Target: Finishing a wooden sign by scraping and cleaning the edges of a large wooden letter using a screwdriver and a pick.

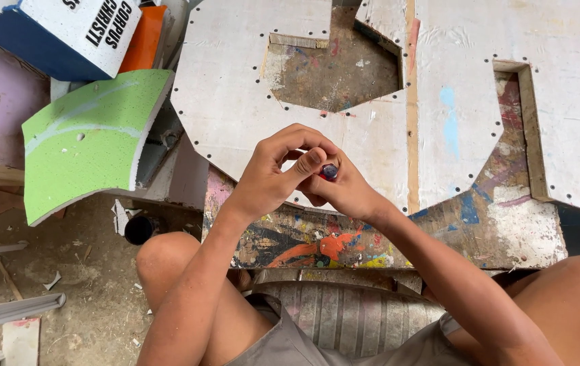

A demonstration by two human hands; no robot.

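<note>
Where the fingertips of both hands meet, a small dark object with a blue-and-red end [329, 171] sits pinched between them, most of it hidden; it looks like a small cap or tube, but its kind cannot be told. The left hand [273, 173] curls over it from the left, thumb laid along its top and the other fingers bent down in front, closed on the object. The right hand [348, 193] cups it from below and behind, fingers folded together around its base, so both hands clamp on the same small thing, held just above the near edge of the white cut-out panel [236, 95].

The grip is on a very short length, and that seems the main risk: if the fingers twist against each other and one slips, the object could jump free. Below the hands lies the paint-spattered board [317, 247], and beyond its edge the dusty floor [80, 271] strewn with scraps, where so small a piece would be hard to find. Should it hold paint or glue, a hard squeeze could spill onto the fingers or the panel. A black can [142, 229] and a curved green foam piece [86, 146] lie well to the left, too far to catch a fall
</note>
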